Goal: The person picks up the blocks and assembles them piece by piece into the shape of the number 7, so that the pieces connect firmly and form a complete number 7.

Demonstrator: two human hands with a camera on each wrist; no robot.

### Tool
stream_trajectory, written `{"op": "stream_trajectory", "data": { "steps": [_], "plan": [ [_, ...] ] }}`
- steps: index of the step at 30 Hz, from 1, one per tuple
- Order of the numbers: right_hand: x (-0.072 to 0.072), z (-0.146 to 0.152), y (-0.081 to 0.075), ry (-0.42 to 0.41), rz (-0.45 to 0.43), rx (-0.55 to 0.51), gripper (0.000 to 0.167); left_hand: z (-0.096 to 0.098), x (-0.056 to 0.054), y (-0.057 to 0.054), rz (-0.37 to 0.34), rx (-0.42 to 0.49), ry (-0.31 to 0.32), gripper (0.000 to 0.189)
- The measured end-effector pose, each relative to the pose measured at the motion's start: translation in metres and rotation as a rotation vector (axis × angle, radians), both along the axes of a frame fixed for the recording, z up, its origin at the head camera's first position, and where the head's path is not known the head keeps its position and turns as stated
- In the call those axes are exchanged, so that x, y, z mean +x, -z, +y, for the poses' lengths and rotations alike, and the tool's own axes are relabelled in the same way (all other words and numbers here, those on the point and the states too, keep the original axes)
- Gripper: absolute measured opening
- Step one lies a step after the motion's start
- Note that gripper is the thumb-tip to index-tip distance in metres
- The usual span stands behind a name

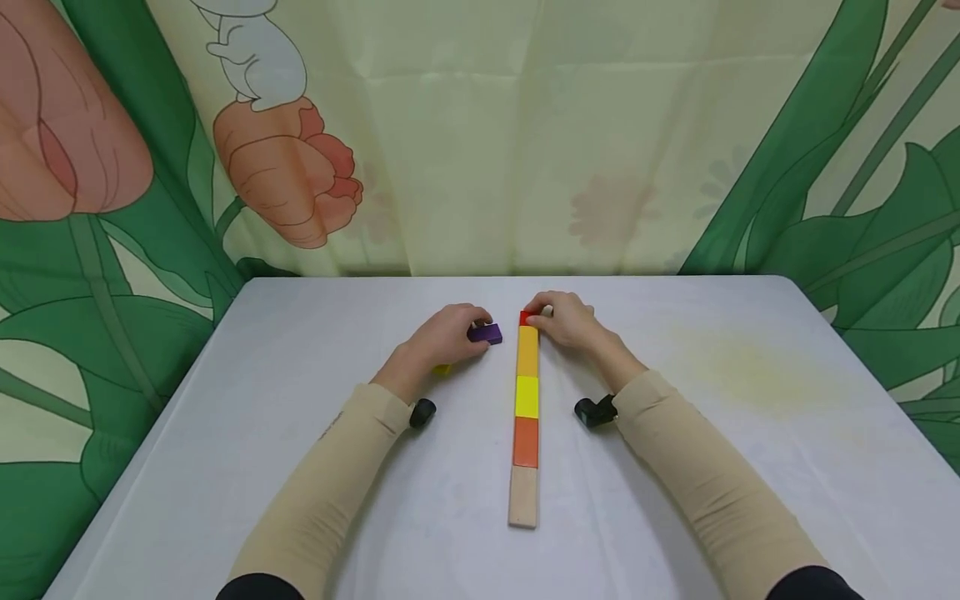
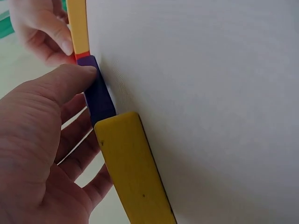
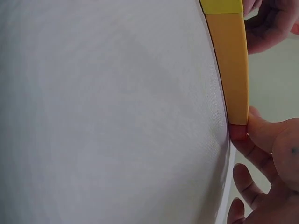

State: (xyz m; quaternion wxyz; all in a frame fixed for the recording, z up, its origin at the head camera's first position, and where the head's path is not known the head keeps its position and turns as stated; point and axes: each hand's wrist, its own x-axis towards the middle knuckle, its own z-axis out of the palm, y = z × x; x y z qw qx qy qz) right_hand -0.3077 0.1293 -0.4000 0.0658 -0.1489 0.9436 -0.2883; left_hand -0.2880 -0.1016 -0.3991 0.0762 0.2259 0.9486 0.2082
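Observation:
My left hand (image 1: 447,335) pinches a purple block (image 1: 487,334) left of the row's far end. In the left wrist view the thumb lies along one side of that purple block (image 2: 99,95), with the fingers behind it. A dark yellow block (image 2: 135,168) lies by the left palm, mostly hidden under the hand in the head view. At the far end of a straight row of blocks, my right hand (image 1: 568,322) pinches a small red block (image 1: 524,318) between thumb and finger. It sits against a golden-yellow block (image 1: 527,352), seen also in the right wrist view (image 3: 229,70).
Nearer in the row come a bright yellow block (image 1: 527,397), an orange block (image 1: 526,442) and a plain wood block (image 1: 522,497), end to end. They lie on a white-covered table (image 1: 645,533). A printed curtain (image 1: 480,167) hangs behind the far edge.

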Motion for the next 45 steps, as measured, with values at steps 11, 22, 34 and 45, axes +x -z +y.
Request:
{"op": "stream_trajectory", "data": {
  "steps": [11,22,34,45],
  "plan": [
    [0.001,-0.002,0.003,-0.013,-0.005,-0.015,0.021,0.004,-0.009,0.0,-0.039,0.018,0.004,0.036],
    [0.004,-0.002,0.004,0.004,-0.002,-0.003,0.02,0.014,-0.019,0.0,-0.065,0.032,0.011,0.034],
    [0.001,0.001,0.001,0.007,-0.002,-0.01,0.02,0.025,-0.029,-0.005,-0.036,0.048,0.044,0.033],
    [0.002,0.001,-0.002,0.006,-0.013,-0.011,0.021,0.03,-0.033,-0.007,-0.024,0.049,0.077,0.032]
  ]
}}
